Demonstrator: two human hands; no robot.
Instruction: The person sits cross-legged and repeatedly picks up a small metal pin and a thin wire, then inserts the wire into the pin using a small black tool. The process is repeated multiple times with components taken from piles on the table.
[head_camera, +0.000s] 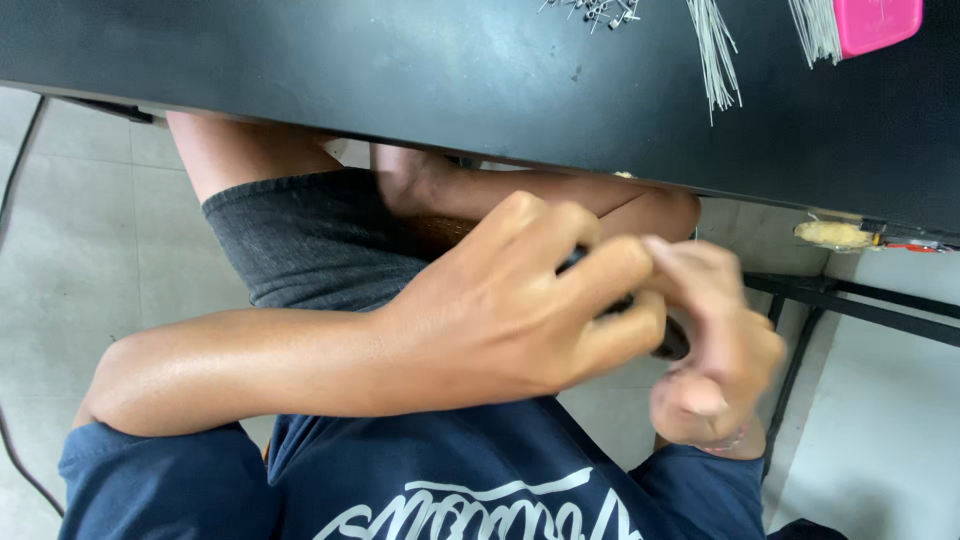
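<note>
Head cam: left hand (500, 310) is clenched around a slim black tool (672, 345) over the lap, below the black table (400, 70). Right hand (715, 340) pinches its tip. Seems light and rigid, easiest held mid-shaft.

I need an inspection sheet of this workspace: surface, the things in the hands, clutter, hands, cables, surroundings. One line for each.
Surface: black table, seen from above, its edge over the person's lap.
Job's things: small dark object gripped between both hands, mostly hidden; kind cannot be told.
Clutter: thin white wires, small metal parts, pink box at the far edge.
Hands: left hand closed around the object; right hand closed on its end, blurred.
Cables: dark cable on the floor at left.
Surroundings: grey tiled floor, black metal frame.
</note>
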